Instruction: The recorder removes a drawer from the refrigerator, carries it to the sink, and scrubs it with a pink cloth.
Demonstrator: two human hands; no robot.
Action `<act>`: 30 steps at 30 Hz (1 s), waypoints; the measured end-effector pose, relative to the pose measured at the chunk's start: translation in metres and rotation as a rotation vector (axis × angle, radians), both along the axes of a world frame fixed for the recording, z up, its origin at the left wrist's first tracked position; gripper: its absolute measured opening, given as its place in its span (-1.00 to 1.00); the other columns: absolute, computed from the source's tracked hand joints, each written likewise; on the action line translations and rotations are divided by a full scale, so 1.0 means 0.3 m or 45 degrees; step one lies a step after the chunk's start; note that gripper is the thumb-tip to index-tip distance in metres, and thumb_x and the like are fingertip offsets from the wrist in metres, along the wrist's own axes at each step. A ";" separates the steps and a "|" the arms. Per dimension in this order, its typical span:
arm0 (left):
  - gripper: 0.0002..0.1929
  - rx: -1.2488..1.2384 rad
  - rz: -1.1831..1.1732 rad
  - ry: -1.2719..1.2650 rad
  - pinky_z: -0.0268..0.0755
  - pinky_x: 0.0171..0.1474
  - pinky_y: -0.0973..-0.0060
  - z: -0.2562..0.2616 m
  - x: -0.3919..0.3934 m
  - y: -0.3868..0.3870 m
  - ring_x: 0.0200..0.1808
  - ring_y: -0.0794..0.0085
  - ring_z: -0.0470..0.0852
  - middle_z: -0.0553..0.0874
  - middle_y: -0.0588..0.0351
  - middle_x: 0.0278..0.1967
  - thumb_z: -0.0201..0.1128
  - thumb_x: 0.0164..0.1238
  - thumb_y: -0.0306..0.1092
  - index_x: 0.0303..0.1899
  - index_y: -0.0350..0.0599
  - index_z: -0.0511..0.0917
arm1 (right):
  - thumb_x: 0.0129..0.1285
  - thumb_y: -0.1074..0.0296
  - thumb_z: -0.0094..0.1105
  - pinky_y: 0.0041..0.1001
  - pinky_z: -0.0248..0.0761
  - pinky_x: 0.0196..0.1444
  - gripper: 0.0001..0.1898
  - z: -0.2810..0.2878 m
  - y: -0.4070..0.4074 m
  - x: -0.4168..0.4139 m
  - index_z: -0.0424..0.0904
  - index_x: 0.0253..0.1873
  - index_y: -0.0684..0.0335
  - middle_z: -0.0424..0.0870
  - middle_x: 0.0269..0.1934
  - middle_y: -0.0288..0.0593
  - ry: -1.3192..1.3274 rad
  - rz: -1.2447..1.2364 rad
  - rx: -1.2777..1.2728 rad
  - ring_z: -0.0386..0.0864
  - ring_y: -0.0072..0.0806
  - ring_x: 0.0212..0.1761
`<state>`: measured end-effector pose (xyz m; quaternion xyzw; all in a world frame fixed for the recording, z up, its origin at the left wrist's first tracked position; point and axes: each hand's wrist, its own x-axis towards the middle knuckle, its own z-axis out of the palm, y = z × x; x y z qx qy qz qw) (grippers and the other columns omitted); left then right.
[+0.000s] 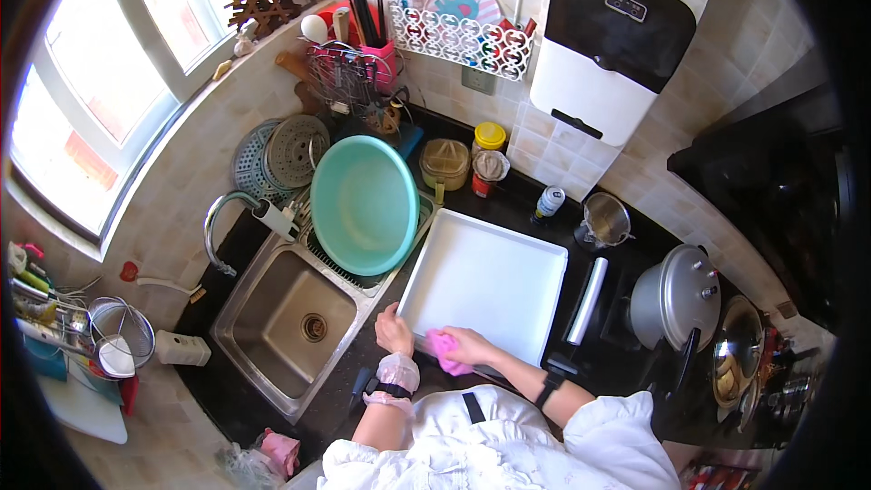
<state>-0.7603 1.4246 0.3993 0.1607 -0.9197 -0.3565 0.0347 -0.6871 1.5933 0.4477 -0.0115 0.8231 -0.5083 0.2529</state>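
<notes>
A large white rectangular tray (490, 279) with a low raised rim lies on the black countertop in front of me. My left hand (395, 331) grips its near left corner, fingers curled on the rim. In my right hand (471, 346) is a bunched pink cloth (446, 352), held against the tray's near edge. Part of that edge is hidden behind the cloth and my forearm.
Left of the tray is a stainless steel sink (292, 320) with a curved faucet (216, 224). A turquoise basin (364, 204) rests tilted behind it. To the right are a foil or film roll (588, 301), a pressure cooker (670, 303), a metal cup (605, 219) and a can (550, 201).
</notes>
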 end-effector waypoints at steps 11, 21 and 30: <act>-0.59 0.654 -0.116 -0.320 0.45 0.07 0.15 -0.158 -0.070 -0.103 -0.07 -0.10 0.67 0.72 -0.28 -0.19 -0.04 0.08 -0.38 -0.10 -0.15 0.71 | -0.10 0.36 0.54 -0.45 0.49 -0.06 -0.30 -0.108 -0.166 -0.246 0.31 0.16 0.26 0.54 -0.06 -0.15 -0.486 -0.052 -0.532 0.54 -0.43 -0.08; -0.63 0.290 -0.060 0.167 0.38 0.01 0.08 -0.037 -0.025 -0.040 -0.15 -0.11 0.59 0.69 -0.22 -0.27 -0.02 0.02 -0.44 -0.19 -0.16 0.73 | 0.28 0.24 0.24 -0.64 0.40 -0.24 -0.82 -0.004 0.025 -0.132 0.58 -0.12 0.17 0.59 -0.32 -0.43 -1.014 0.038 -0.723 0.51 -0.70 -0.29; -0.62 0.275 -0.041 0.072 0.36 -0.04 0.13 -0.027 -0.025 -0.038 -0.19 0.00 0.55 0.64 -0.09 -0.34 0.00 0.04 -0.48 -0.12 -0.12 0.68 | 0.24 0.16 0.07 -0.58 0.17 -0.65 -0.74 0.078 0.116 -0.144 0.46 -0.54 0.02 0.40 -0.65 -0.49 -1.131 0.297 -0.334 0.29 -0.69 -0.71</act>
